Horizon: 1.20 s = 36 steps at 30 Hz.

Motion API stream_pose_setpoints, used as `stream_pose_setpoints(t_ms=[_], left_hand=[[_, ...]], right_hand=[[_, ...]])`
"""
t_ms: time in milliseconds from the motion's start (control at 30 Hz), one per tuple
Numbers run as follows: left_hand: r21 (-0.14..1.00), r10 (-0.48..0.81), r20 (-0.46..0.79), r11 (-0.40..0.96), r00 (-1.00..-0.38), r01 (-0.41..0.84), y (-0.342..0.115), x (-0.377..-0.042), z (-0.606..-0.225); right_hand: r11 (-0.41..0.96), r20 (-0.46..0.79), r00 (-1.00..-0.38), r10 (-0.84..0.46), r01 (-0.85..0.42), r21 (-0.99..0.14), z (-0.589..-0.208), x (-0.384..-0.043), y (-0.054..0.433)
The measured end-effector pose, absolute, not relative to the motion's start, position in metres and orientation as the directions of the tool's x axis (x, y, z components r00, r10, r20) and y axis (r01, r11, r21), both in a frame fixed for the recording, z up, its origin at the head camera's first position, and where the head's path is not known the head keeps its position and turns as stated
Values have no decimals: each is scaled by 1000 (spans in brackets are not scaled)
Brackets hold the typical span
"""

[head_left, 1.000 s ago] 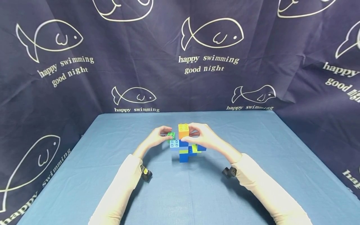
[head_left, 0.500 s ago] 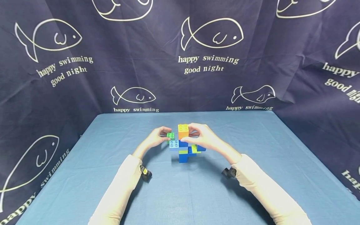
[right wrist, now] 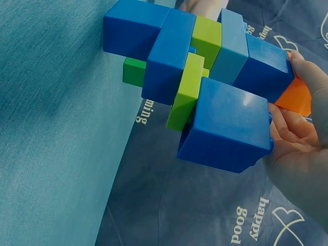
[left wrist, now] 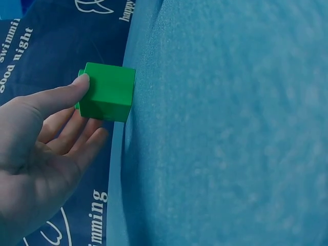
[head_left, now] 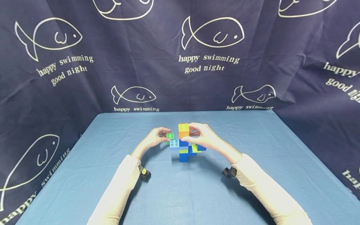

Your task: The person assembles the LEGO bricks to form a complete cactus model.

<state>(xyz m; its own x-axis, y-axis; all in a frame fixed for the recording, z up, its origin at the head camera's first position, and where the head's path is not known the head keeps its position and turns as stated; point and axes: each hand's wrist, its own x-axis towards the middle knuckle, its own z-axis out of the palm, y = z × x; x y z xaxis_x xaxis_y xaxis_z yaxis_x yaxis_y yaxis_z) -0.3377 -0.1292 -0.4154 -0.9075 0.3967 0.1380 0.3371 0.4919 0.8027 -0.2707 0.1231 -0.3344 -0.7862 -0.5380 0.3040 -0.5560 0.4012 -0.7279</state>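
Note:
A built-up figure of toy building bricks stands in the middle of the table in the head view. My right hand [head_left: 203, 135] grips it near the top, thumb and fingers about the orange brick [head_left: 184, 132]. Below that come a dark blue brick [right wrist: 264, 66], a light blue brick [head_left: 174, 144] jutting left, lime pieces [right wrist: 185, 92] and more blue bricks. A large blue brick [right wrist: 225, 123] sticks out on the right side. Left of the figure, my left hand [head_left: 155, 137] pinches a green brick [left wrist: 108, 91] between thumb and fingers, beside the light blue brick.
The blue cloth-covered table [head_left: 180, 193] reaches back to a dark fabric wall [head_left: 168, 72] printed with white fish and lettering. Small black cameras sit on the left wrist [head_left: 145, 174] and the right wrist [head_left: 229, 172].
The left hand and its green brick have shifted very slightly left and down. The right hand keeps its grip on the figure in about the same place.

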Motion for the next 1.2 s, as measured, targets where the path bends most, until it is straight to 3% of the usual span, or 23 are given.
stream_pose_setpoints(t_ms=[400, 1200], left_hand=[[809, 378, 27, 535, -925, 242, -130, -336, -416], [825, 342, 84, 503, -936, 258, -134, -333, -411]], right_hand=[[387, 302, -797, -523, -538, -749, -335, -269, 123], [386, 298, -810, -505, -521, -761, -335, -268, 122]])
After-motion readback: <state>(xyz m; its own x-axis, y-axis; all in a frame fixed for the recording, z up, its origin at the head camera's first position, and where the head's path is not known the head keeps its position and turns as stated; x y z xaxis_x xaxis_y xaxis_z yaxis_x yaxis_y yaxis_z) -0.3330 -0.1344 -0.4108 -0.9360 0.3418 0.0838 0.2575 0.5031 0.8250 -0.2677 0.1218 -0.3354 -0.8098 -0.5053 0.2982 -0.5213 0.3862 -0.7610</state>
